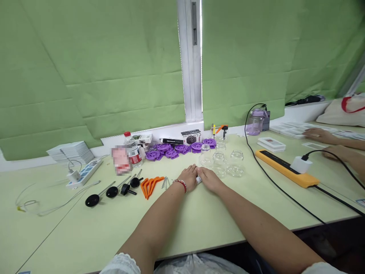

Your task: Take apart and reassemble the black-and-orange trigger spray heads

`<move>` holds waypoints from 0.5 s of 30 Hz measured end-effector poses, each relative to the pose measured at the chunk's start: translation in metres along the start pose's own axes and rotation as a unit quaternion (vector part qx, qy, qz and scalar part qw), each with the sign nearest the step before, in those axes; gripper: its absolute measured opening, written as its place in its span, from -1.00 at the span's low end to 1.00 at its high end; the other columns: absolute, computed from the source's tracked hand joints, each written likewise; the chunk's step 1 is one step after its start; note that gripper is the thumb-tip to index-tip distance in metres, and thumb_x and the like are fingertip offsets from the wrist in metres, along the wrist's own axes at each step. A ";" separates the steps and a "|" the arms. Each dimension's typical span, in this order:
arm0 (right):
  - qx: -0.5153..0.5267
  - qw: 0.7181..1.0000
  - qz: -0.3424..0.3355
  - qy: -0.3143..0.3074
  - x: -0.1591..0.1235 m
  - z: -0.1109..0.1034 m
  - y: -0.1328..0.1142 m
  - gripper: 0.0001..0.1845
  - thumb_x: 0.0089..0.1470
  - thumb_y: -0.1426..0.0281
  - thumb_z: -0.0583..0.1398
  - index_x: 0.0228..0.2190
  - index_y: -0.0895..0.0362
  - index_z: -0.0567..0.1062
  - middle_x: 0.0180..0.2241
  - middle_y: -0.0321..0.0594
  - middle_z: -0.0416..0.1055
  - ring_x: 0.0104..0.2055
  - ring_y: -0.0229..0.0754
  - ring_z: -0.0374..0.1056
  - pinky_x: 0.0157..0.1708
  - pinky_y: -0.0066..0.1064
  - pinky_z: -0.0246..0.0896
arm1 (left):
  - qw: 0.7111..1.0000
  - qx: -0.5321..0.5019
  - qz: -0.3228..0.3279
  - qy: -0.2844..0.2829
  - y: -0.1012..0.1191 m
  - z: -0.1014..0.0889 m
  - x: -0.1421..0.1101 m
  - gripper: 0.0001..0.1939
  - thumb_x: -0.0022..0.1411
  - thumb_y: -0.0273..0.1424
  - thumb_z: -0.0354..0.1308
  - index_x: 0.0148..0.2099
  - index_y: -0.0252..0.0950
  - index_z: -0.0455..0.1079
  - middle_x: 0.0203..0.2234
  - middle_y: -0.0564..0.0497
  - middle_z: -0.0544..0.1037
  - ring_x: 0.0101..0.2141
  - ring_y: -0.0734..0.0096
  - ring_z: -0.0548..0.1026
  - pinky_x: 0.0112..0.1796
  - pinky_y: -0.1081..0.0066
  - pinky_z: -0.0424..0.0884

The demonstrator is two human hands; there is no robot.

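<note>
My left hand (189,178) and my right hand (210,179) meet at the middle of the table, fingertips close together. Between them shows a small white object (199,179), mostly covered by the fingers; its kind I cannot make out. Both hands look closed around it. Left of them lie thin metal rods (165,183), several orange angled handles (150,186) and several black round knobs with metal stems (112,191). Just beyond my right hand stand several clear glass jars (235,164). Purple slotted discs (172,153) are heaped behind.
A yellow power strip (285,167) with a white charger and black cables lies right. Left are a white power strip (85,173), thin cables and a plastic bottle (135,154). An assembled piece (221,131) stands behind the jars. Another person's hands (322,137) rest at far right.
</note>
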State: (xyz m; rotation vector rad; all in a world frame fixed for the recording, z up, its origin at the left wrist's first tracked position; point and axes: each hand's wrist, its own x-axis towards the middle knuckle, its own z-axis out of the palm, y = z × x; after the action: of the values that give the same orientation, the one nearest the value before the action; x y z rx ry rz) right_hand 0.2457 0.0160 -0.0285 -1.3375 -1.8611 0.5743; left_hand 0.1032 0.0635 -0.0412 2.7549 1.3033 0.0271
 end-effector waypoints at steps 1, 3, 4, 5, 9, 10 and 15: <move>-0.001 1.000 0.000 -0.001 0.000 0.000 0.000 -0.50 0.21 0.15 -0.16 -0.26 0.15 0.45 -0.23 -0.12 0.45 -0.19 -0.12 0.33 -0.18 -0.32 0.15 | 1.000 -0.001 0.001 0.000 0.000 0.000 0.000 -0.37 0.25 -0.25 -0.20 0.30 -0.38 -0.20 0.28 -0.18 -0.15 0.24 0.10 -0.12 0.16 0.10 -0.05; -0.004 1.000 0.001 0.001 -0.001 0.001 -0.001 -0.51 0.21 0.15 -0.16 -0.27 0.14 0.45 -0.24 -0.12 0.46 -0.20 -0.12 0.33 -0.18 -0.32 0.16 | 1.000 -0.004 0.004 0.002 -0.001 0.000 0.000 -0.36 0.25 -0.22 -0.20 0.30 -0.37 -0.19 0.28 -0.18 -0.14 0.24 0.09 -0.12 0.16 0.09 -0.04; -0.006 1.000 0.001 0.002 -0.001 0.001 -0.001 -0.51 0.21 0.15 -0.16 -0.28 0.14 0.45 -0.25 -0.12 0.46 -0.20 -0.12 0.33 -0.19 -0.32 0.16 | 1.000 -0.006 0.006 0.003 -0.001 -0.001 0.000 -0.35 0.25 -0.21 -0.19 0.30 -0.37 -0.19 0.28 -0.18 -0.14 0.24 0.09 -0.12 0.15 0.09 -0.03; -0.007 1.000 -0.001 0.002 -0.001 0.001 0.000 -0.50 0.21 0.15 -0.17 -0.29 0.14 0.45 -0.26 -0.13 0.46 -0.21 -0.12 0.33 -0.19 -0.32 0.16 | 1.000 -0.008 0.007 0.005 0.000 -0.001 -0.001 -0.35 0.25 -0.19 -0.19 0.30 -0.37 -0.18 0.28 -0.18 -0.13 0.24 0.08 -0.11 0.15 0.08 -0.03; -0.006 1.000 0.005 0.004 0.000 0.003 0.003 -0.52 0.21 0.15 -0.17 -0.27 0.14 0.43 -0.25 -0.13 0.45 -0.20 -0.12 0.32 -0.18 -0.31 0.16 | 1.000 -0.011 0.012 0.015 0.003 -0.005 -0.005 -0.38 0.25 -0.19 -0.20 0.28 -0.35 -0.12 0.27 -0.18 -0.09 0.23 0.10 -0.09 0.14 0.10 -0.03; -0.006 1.000 0.009 0.006 0.001 0.004 0.004 -0.52 0.20 0.15 -0.16 -0.26 0.14 0.43 -0.25 -0.12 0.44 -0.20 -0.12 0.32 -0.18 -0.31 0.16 | 1.000 -0.011 0.012 0.018 0.004 -0.006 -0.006 -0.38 0.25 -0.20 -0.20 0.28 -0.35 -0.12 0.27 -0.18 -0.07 0.23 0.11 -0.08 0.14 0.11 -0.02; -0.007 1.000 0.020 0.017 0.001 0.005 0.006 -0.53 0.19 0.12 -0.17 -0.31 0.13 0.39 -0.31 -0.16 0.43 -0.25 -0.13 0.32 -0.23 -0.31 0.16 | 0.999 -0.008 0.011 0.031 0.007 -0.009 -0.009 -0.38 0.24 -0.19 -0.20 0.27 -0.35 -0.12 0.26 -0.18 -0.03 0.22 0.13 -0.03 0.14 0.12 -0.01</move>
State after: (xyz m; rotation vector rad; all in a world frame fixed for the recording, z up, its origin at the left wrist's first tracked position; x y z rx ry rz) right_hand 0.2457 0.0195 -0.0355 -1.3867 -1.8172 0.5565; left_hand 0.1019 0.0528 -0.0310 2.7753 1.2824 0.1240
